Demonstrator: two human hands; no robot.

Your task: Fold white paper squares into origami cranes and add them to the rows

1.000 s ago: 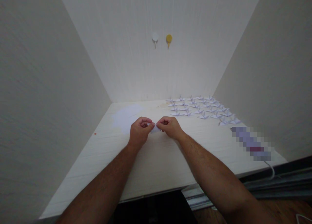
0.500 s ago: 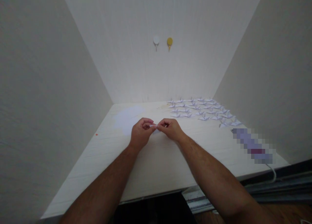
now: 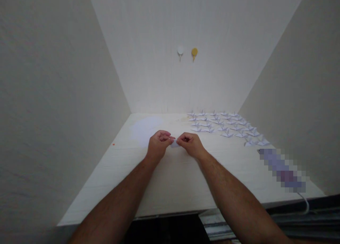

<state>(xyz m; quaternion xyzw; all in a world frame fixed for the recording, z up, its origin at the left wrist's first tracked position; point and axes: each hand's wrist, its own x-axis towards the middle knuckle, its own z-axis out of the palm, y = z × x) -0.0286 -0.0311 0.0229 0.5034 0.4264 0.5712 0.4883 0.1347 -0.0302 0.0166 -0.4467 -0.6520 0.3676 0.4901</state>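
Just above the middle of the white table (image 3: 180, 187), both hands pinch a small piece of white paper (image 3: 174, 143). My left hand (image 3: 159, 143) grips its left side between thumb and fingers. From the right, my right hand (image 3: 191, 143) holds the other side with thumb and forefinger. The fingertips nearly meet, and they hide much of the paper, so its folds cannot be made out. Beyond my right hand, several folded white paper cranes (image 3: 225, 125) stand in rows at the back right of the table.
Pale sheets of paper (image 3: 145, 129) lie at the back left. A pixelated long object with a white cable (image 3: 306, 203) rests at the right edge. A small red speck (image 3: 113, 144) is on the left. Two hooks, one white (image 3: 180, 51) and one yellow (image 3: 194, 52), hang on the back wall.
The whole view has shifted, so everything appears slightly further right and lower. Both hands still hold the paper, with the fingertips slightly repositioned on it.
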